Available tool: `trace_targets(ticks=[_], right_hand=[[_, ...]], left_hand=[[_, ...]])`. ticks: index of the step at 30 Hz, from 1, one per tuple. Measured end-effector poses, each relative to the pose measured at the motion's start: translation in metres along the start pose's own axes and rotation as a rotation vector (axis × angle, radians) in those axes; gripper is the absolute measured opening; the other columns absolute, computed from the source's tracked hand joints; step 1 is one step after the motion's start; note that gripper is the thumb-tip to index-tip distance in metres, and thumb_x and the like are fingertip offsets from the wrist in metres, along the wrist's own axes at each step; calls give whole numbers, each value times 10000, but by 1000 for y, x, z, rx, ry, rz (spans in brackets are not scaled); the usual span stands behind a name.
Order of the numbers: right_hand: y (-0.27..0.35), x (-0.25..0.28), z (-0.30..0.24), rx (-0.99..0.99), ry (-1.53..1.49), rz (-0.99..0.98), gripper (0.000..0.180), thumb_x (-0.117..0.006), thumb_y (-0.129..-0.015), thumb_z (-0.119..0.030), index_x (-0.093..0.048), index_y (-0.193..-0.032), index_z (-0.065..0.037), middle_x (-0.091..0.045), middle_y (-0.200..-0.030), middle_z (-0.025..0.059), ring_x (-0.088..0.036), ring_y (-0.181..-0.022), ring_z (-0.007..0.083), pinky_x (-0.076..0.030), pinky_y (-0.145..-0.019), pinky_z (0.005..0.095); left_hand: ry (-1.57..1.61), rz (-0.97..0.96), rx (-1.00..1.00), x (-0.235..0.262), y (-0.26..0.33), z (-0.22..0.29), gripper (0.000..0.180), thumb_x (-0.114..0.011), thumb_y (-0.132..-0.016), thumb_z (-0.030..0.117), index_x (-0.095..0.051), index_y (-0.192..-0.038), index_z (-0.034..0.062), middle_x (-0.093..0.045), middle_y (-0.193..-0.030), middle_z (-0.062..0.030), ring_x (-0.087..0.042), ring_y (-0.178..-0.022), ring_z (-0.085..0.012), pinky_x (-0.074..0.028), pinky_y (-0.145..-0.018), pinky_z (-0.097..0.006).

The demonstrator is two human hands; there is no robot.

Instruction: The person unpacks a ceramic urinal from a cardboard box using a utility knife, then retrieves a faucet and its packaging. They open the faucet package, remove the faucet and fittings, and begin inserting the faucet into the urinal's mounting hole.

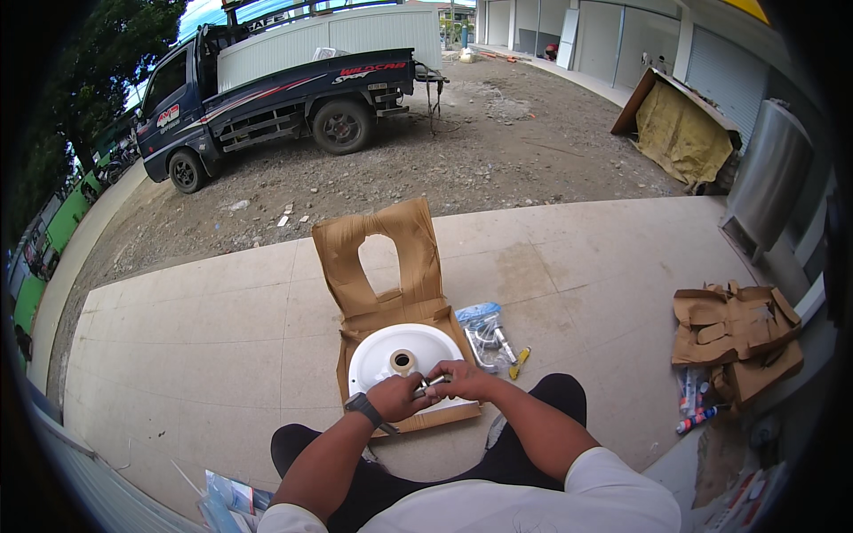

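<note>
Both my hands meet over the near part of a round white washbasin (pixel 382 345), which lies with its drain hole up in an opened cardboard box (pixel 416 271). Between them is a small silvery metal fitting (pixel 434 384), partly covered by my fingers. My left hand (pixel 394 397), with a dark watch on its wrist, grips the fitting's left end. My right hand (pixel 462 380) pinches its right end. A tan ring (pixel 402 360) surrounds the drain hole. Right of the box lies a clear plastic bag (pixel 489 339) of chrome fittings, with a small yellow item (pixel 520 362) beside it.
Torn cardboard (pixel 733 329) and tubes (pixel 697 417) lie at the right, below a metal tank (pixel 769 178). Plastic packaging (pixel 231 497) sits at the lower left. Past the tiled floor (pixel 195 355), a dark truck (pixel 293 98) stands on gravel.
</note>
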State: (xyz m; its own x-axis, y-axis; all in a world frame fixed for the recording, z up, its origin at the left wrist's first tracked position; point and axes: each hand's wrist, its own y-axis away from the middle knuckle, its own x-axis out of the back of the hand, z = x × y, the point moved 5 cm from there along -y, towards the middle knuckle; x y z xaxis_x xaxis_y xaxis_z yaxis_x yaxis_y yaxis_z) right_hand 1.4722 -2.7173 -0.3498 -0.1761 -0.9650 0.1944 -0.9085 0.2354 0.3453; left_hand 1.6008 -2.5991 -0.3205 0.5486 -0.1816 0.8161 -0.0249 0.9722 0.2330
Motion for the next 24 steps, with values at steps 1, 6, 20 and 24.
trace_targets(ticks=[1,6,20,24], right_hand=[[0,1,0,5,-10,7,549,-799,-882,-389,-623,-1242,-14,-731,-994,72,-678,-894,132,-535,-750,288],[-1,2,0,-13,-61,-5,529,-792,-891,-386,-615,-1227,-18,-708,-995,81,-668,-877,136,-528,-730,282],[-5,7,9,-9,-99,55,459,-802,-864,-252,-598,-1209,-27,-671,-983,57,-642,-850,118,-505,-685,270],[-2,8,3,13,-99,69,437,-788,-868,-253,-608,-1198,-33,-676,-1016,60,-640,-837,118,-506,-683,277]], left_hand=[[18,8,-10,1,0,1,564,-681,-934,537,-615,-1163,27,-736,-840,-217,-724,-803,-404,-564,-750,-482],[58,17,-10,5,2,5,557,-634,-970,514,-550,-1263,47,-734,-830,-215,-721,-804,-413,-558,-737,-493],[24,13,-3,11,6,15,563,-615,-984,504,-516,-1331,72,-726,-841,-222,-714,-798,-418,-548,-734,-510],[52,26,-11,12,6,17,558,-610,-988,496,-512,-1345,79,-726,-844,-225,-711,-800,-424,-548,-740,-514]])
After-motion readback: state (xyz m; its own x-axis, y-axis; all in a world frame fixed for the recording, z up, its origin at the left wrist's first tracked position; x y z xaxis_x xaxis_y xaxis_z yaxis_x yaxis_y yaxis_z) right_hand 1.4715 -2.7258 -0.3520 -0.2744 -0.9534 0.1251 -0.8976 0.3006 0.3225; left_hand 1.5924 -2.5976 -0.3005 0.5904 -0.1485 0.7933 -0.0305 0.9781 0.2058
